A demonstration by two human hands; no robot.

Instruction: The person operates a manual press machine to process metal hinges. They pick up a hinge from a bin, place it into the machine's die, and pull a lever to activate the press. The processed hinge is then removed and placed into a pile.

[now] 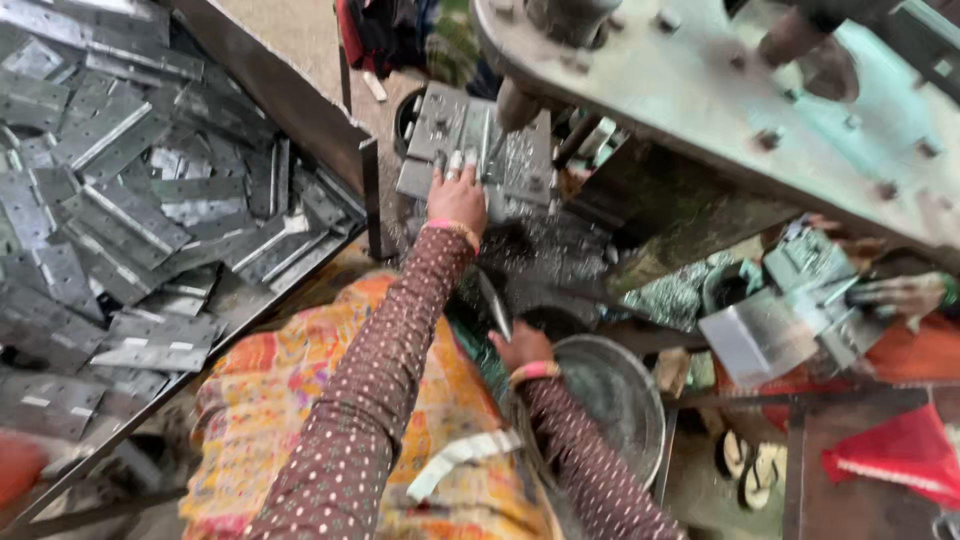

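The left hand (457,198) lies flat, fingers spread, on the press die plate (478,148) — the right hand (520,347) grips a metal strip (494,303) above a steel bowl (612,395).

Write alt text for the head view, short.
Seen from above, a person in a dotted brown sleeve presses the left hand on a grey metal plate under a press machine, while the right hand holds a thin metal tool above a round pan. A tray of flat metal hinges sits at left.
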